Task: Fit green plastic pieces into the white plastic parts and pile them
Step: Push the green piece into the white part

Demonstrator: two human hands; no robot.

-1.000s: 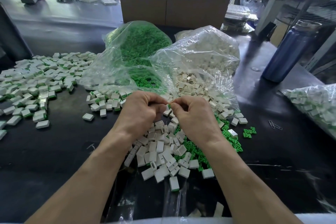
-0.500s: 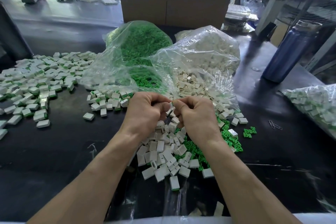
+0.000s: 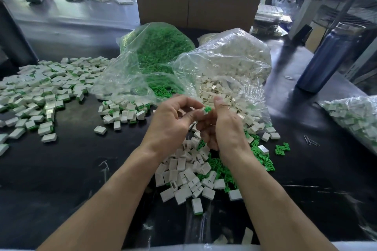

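Left hand (image 3: pixel 173 122) and right hand (image 3: pixel 222 126), each grip pinching, join a green piece (image 3: pixel 207 109) to a white part (image 3: pixel 202 111) above the table (image 3: pixel 71 169); a skewed push would likely jam or drop it.

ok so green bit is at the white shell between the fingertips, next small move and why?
Probably press it fully home. The green piece still sticks out of the white part, pinched between the left hand and right hand. Finished ones in the left pile show only a green edge.
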